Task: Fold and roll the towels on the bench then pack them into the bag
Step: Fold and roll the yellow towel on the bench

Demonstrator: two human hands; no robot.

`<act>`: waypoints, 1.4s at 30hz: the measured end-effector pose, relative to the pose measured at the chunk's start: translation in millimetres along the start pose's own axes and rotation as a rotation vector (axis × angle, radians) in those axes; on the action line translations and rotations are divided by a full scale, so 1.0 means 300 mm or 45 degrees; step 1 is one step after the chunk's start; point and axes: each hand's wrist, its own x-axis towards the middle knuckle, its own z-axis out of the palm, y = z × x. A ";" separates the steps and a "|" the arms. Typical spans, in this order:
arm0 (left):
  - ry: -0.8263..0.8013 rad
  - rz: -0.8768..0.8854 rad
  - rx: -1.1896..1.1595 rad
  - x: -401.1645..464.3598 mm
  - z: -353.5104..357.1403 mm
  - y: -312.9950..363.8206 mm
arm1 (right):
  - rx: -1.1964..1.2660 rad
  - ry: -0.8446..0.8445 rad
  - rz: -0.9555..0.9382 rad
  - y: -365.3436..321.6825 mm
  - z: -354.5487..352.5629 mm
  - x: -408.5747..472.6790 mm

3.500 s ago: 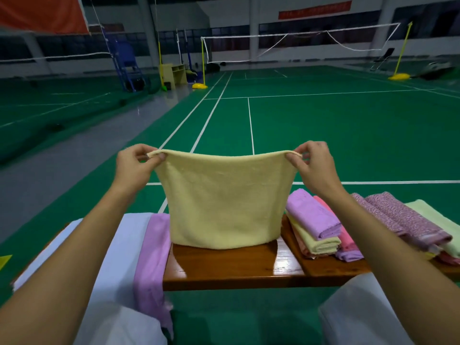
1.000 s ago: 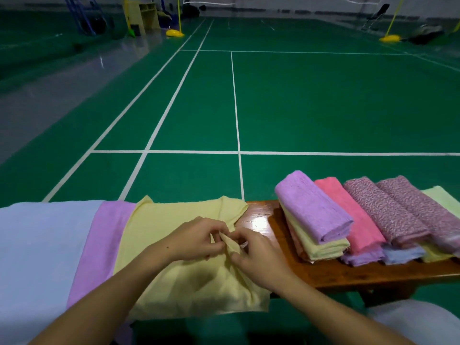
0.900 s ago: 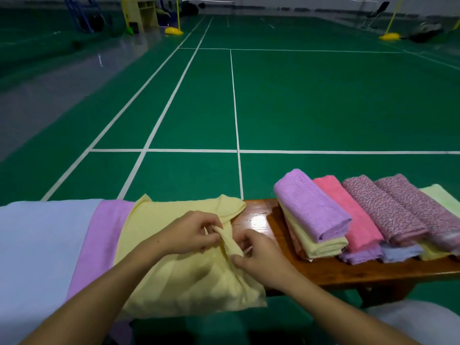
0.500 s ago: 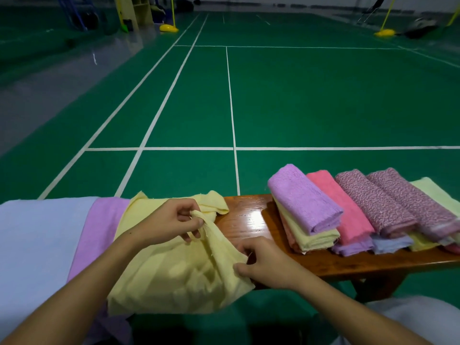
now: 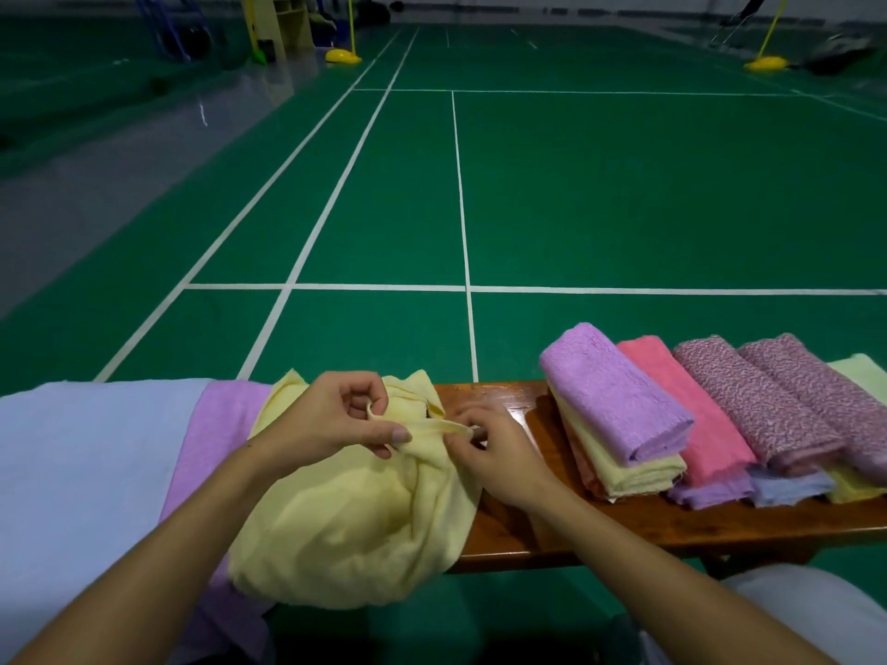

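A pale yellow towel (image 5: 350, 525) lies bunched on the left part of the wooden bench (image 5: 624, 530), its near edge hanging over the front. My left hand (image 5: 331, 417) pinches a raised fold of this towel between thumb and fingers. My right hand (image 5: 494, 453) pinches the same fold just to the right, so the cloth is stretched between the two hands. On the right of the bench lie folded towels: a purple one (image 5: 609, 388) on a yellow one (image 5: 624, 467), a pink one (image 5: 691, 405) and two speckled mauve ones (image 5: 749, 395). No bag is in view.
A light blue towel (image 5: 81, 472) and a lilac towel (image 5: 211, 439) are spread flat over the bench's left end, under the yellow towel's left edge. Beyond the bench stretches green court floor with white lines. My white-clad knee (image 5: 806, 611) is at the bottom right.
The yellow towel was held up spread between both hands, then laid on the bench. Since half a second ago my right hand rose from the towel's near corner to meet my left at the fold.
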 end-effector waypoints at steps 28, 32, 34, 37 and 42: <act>0.286 0.472 0.860 0.000 -0.172 0.029 | -0.223 0.222 -0.482 -0.181 -0.186 0.136; 0.454 0.498 0.714 0.046 -0.153 0.124 | -0.438 0.366 -0.585 -0.292 -0.256 0.160; 0.496 0.509 0.577 0.074 -0.144 0.177 | -0.430 0.443 -0.531 -0.333 -0.287 0.169; 0.611 0.577 0.286 0.103 -0.119 0.273 | -0.614 0.652 -0.602 -0.397 -0.329 0.187; 0.773 0.621 -0.355 0.097 -0.101 0.397 | 0.074 0.629 -0.488 -0.492 -0.375 0.157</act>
